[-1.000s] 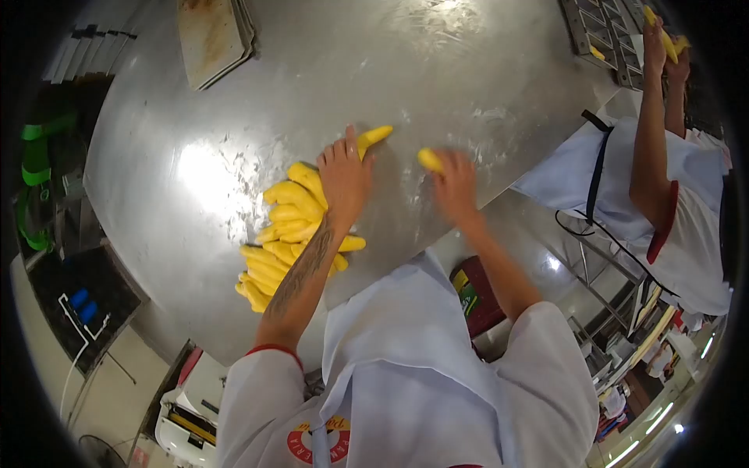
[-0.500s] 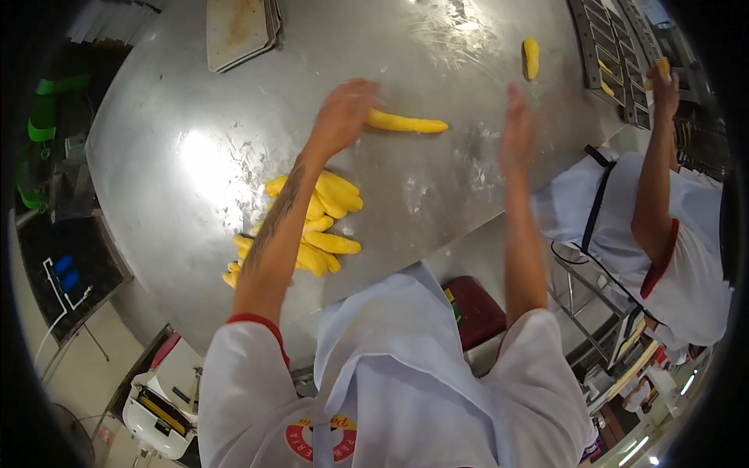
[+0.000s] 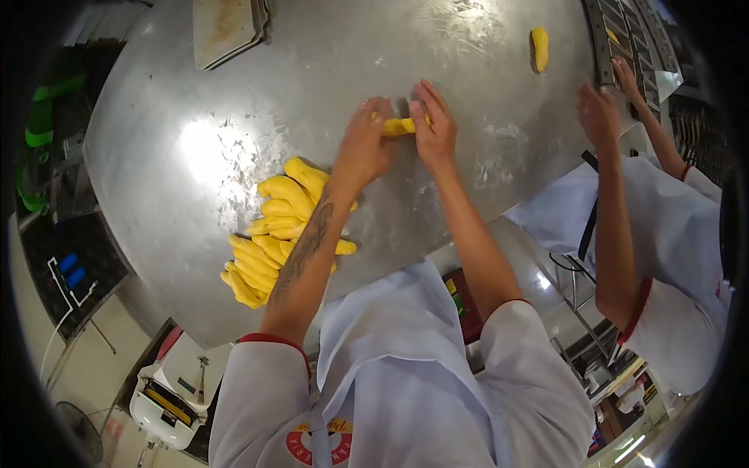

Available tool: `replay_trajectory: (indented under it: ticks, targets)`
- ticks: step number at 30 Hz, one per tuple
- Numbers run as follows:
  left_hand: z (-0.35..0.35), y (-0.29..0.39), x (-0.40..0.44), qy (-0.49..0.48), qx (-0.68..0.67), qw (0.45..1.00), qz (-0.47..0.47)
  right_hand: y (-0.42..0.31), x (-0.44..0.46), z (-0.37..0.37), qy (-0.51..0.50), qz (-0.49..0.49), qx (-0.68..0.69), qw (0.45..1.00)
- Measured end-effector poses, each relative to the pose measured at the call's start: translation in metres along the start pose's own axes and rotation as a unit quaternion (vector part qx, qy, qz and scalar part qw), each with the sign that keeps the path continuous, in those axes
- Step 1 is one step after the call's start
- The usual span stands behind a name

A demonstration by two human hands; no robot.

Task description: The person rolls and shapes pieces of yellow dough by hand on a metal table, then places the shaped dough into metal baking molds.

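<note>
Both of my hands are on one yellow dough piece [image 3: 399, 127] lying crosswise on the metal table [image 3: 437, 210]. My left hand [image 3: 367, 144] covers its left end, with fingers bent over it and slightly blurred. The right end is under my right hand [image 3: 435, 129], whose fingers point away from me. Below my left forearm lies a pile of yellow dough pieces [image 3: 269, 226], partly hidden by the arm. A separate dough piece [image 3: 540, 49] rests at the far right of the table.
Stacked trays [image 3: 226, 31] lie at the far left. A metal rack [image 3: 624, 39] stands at the table's far right corner. Beside it a co-worker [image 3: 663, 234] has both hands near the rack. A dark red container [image 3: 466, 308] sits below the table edge.
My right hand has come back left from the far right onto the dough piece, which now shows only between my hands. The separate piece appeared at the far right. The co-worker's arms have moved toward the table.
</note>
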State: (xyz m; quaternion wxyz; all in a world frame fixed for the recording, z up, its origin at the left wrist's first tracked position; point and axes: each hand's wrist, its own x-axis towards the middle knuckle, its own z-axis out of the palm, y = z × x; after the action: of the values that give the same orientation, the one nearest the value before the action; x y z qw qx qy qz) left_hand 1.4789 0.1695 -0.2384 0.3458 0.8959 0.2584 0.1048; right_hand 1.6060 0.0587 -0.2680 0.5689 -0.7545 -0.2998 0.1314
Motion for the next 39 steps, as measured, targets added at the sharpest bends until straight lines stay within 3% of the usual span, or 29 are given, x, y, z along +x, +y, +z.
replay_trajectory:
  ticks: [1,4,7,9,12,13,14,16,18,20,22,23,25,26,27,28,30,31,33,35,36,37,38,39]
  targets:
    - [-0.012,-0.002,-0.003,-0.034,-0.029,0.998,-0.051,-0.014,0.000,-0.004,-0.013,-0.054,-0.125,0.991]
    - [-0.045,-0.021,-0.008,-0.076,0.019,0.996,-0.034,-0.040,-0.010,-0.005,-0.190,-0.197,-0.330,0.903]
    - [-0.083,-0.024,-0.020,-0.011,-0.156,0.972,-0.174,-0.016,-0.008,0.016,-0.192,-0.199,-0.422,0.863]
    - [-0.108,-0.034,-0.050,-0.055,-0.035,0.997,-0.030,-0.017,0.012,0.024,-0.170,-0.043,-0.275,0.945]
    - [-0.118,-0.046,-0.091,-0.150,0.099,0.976,0.124,-0.039,0.039,0.011,-0.082,0.166,0.024,0.982]
    - [-0.109,-0.046,-0.095,-0.181,0.129,0.958,0.178,-0.052,0.042,-0.003,-0.041,0.203,0.149,0.967]
    - [-0.101,-0.051,-0.099,-0.171,0.138,0.960,0.174,-0.076,0.045,-0.021,0.005,0.208,0.239,0.948]
    - [-0.093,-0.062,-0.095,-0.162,0.138,0.961,0.179,-0.136,0.049,-0.056,0.082,0.137,0.292,0.943]
    - [-0.091,-0.065,-0.101,-0.147,0.140,0.963,0.179,-0.187,0.059,-0.081,0.136,0.014,0.194,0.971]
    - [-0.096,-0.082,-0.113,-0.108,0.162,0.965,0.178,-0.197,0.098,-0.106,0.170,-0.070,-0.026,0.983]
    - [-0.096,-0.083,-0.115,-0.098,0.189,0.961,0.179,-0.190,0.145,-0.132,0.220,-0.118,-0.278,0.928]
    - [-0.102,-0.080,-0.123,-0.106,0.175,0.969,0.137,-0.167,0.163,-0.132,0.222,-0.053,-0.383,0.895]
    - [-0.106,-0.072,-0.124,-0.093,0.158,0.979,0.085,-0.148,0.139,-0.108,0.166,-0.191,-0.500,0.828]
    - [-0.105,-0.071,-0.123,-0.080,0.154,0.982,0.068,-0.139,0.105,-0.081,0.067,-0.196,-0.408,0.889]
    - [-0.108,-0.061,-0.114,-0.139,0.139,0.980,0.036,-0.129,0.070,-0.055,-0.031,-0.177,-0.304,0.935]
    - [-0.127,-0.053,-0.099,-0.205,0.102,0.973,0.025,-0.148,0.013,-0.014,-0.179,-0.087,-0.297,0.934]
    - [-0.138,-0.072,-0.075,-0.320,0.037,0.946,-0.020,-0.095,-0.073,0.069,-0.326,-0.172,-0.246,0.896]
    - [-0.155,-0.070,-0.074,-0.347,-0.098,0.929,-0.086,-0.104,-0.091,0.091,-0.351,-0.045,-0.132,0.926]
    - [-0.208,-0.064,-0.067,-0.374,-0.358,0.830,-0.207,-0.109,-0.103,0.104,-0.306,0.145,0.073,0.938]
    - [-0.219,-0.088,-0.064,-0.175,-0.459,0.847,-0.205,-0.100,-0.110,0.096,-0.164,0.281,0.243,0.914]
    - [-0.218,-0.095,-0.062,-0.075,-0.502,0.839,-0.198,-0.093,-0.115,0.084,-0.122,0.314,0.358,0.871]
    - [-0.191,-0.104,-0.066,-0.055,-0.340,0.934,-0.091,-0.083,-0.111,0.062,-0.082,0.335,0.464,0.816]
    - [-0.142,-0.117,-0.075,-0.026,-0.164,0.986,0.019,-0.074,-0.104,0.038,-0.046,0.351,0.561,0.748]
    - [-0.112,-0.120,-0.075,0.007,0.024,0.992,0.124,-0.086,-0.092,0.006,-0.048,0.298,0.561,0.770]
